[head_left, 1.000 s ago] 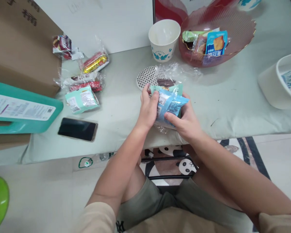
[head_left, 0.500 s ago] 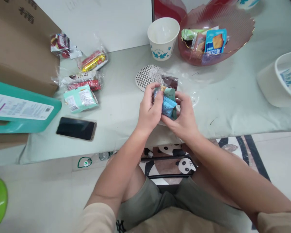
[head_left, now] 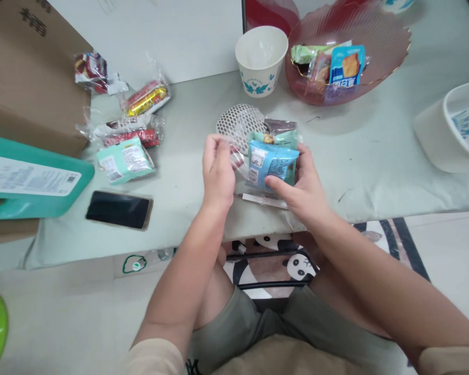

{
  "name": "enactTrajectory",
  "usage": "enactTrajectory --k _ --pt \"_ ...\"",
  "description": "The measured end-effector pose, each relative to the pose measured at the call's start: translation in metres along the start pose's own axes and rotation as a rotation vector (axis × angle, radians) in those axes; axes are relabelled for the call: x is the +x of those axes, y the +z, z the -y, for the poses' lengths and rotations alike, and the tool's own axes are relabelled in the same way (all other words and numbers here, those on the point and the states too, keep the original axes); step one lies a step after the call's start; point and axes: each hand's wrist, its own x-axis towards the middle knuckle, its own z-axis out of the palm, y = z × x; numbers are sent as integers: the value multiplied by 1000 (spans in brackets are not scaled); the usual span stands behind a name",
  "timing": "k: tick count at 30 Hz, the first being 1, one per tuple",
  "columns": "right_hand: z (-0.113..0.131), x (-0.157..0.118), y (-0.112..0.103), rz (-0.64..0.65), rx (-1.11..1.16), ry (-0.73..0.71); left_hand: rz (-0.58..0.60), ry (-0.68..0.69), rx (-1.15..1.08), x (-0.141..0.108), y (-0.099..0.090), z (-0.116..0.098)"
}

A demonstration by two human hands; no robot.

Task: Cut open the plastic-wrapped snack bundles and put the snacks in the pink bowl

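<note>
My right hand [head_left: 307, 187] grips a blue snack packet [head_left: 271, 161], thumb across its front, with a pale green packet [head_left: 287, 138] behind it. My left hand [head_left: 219, 169] is closed, its fingertips pinching a thin clear plastic bag [head_left: 240, 156] just left of the packets. A dark-topped wrapper [head_left: 281, 125] shows behind the packets. Below the hands, a narrow white strip [head_left: 263, 200] with a brown end lies near the table edge. Beyond my left hand sits a white perforated disc [head_left: 240, 122], partly covered by the clear plastic.
At the back stand a white paper cup [head_left: 261, 62] and a pink glass bowl [head_left: 386, 57] with snack packets. Several wrapped snacks [head_left: 140, 104], a mint packet [head_left: 125, 160] and a phone [head_left: 119, 209] lie left. A teal jug [head_left: 78, 179] and a white container [head_left: 437, 130] flank the table.
My left hand has moved left, away from the packets, drawing the clear plastic with it. The blue packet now faces up more fully in my right hand.
</note>
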Motion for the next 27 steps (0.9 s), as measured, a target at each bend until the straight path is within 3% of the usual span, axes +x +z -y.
enactTrajectory --k 5,11,16,21,27 --pt "11 5 -2 -17 379 231 -123 -63 -112 9 -10 -9" --pt "18 12 -3 -102 655 498 -110 -150 -219 11 -11 -17" --pt "14 17 -4 -29 755 589 32 -188 -315 3 -7 -31" --pt "10 18 -2 11 784 547 345 -166 -461 -9 -2 -44" --pt "8 11 -2 182 764 493 390 -212 -495 -16 -2 -53"
